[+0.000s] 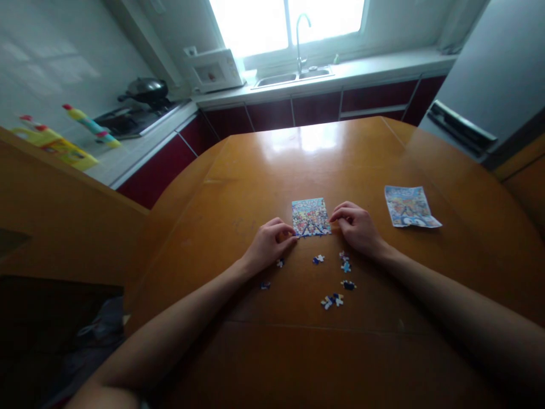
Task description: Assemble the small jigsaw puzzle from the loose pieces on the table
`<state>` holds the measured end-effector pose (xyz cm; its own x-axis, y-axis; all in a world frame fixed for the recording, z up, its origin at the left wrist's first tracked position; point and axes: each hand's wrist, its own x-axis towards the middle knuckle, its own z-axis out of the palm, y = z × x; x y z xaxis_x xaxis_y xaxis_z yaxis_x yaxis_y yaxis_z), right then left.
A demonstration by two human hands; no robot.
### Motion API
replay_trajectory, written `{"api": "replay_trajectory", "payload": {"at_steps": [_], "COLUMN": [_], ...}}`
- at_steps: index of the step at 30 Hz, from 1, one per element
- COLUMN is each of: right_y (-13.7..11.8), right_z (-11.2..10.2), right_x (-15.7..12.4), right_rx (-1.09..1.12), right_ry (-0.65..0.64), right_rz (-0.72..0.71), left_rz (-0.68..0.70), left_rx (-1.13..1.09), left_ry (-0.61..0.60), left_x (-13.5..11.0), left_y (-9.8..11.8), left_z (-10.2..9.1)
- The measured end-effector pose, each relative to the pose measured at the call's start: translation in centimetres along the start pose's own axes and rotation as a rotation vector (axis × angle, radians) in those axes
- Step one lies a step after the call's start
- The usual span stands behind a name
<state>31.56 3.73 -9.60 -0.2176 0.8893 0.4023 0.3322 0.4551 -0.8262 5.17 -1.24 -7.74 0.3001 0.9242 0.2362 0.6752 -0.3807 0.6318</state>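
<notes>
A partly assembled jigsaw puzzle (pixel 311 217) with a colourful crowded picture lies flat on the wooden table, its lower edge uneven. My left hand (pixel 271 243) is at its lower left corner, with thumb and index finger closed on the edge. On the opposite side, my right hand (pixel 356 227) has its fingers curled against the right edge. Several loose pieces lie nearer to me: a white and blue pair (pixel 318 259), a light blue piece (pixel 346 266), a dark piece (pixel 348 285), a small cluster (pixel 332 301), and a dark blue piece (pixel 264 286). Another piece (pixel 280 263) sits beside my left wrist.
A creased picture sheet (pixel 409 206) rests on the table (pixel 238 187) to the right. Beyond the table are a sink (pixel 276 79) with a tap, a white microwave (pixel 215 71), a stove with a dark pan (pixel 147 91), yellow bottles (pixel 63 149) and a fridge (pixel 502 74).
</notes>
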Motion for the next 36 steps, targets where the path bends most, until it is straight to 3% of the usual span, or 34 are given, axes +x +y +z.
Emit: {"api": "replay_trajectory", "payload": {"at_steps": [7,28,36], "right_y": [0.27,0.11,0.11], "right_z": [0.07,-0.03,-0.10], "right_x": [-0.01,-0.01,-0.06], "right_rx": [0.001,-0.005,-0.015], "right_ry": [0.003,-0.013,-0.020], "right_rz": [-0.004,0.001,-0.005], "left_rz": [0.083,0.156,0.309], "left_rx": [0.079,0.059,0.243], "left_ry": [0.022,0.056,0.069], "left_x": [-0.15,-0.53,-0.64], "left_y": [-0.85,-0.39,-0.65], "left_z": [0.18,-0.07,0.04]}}
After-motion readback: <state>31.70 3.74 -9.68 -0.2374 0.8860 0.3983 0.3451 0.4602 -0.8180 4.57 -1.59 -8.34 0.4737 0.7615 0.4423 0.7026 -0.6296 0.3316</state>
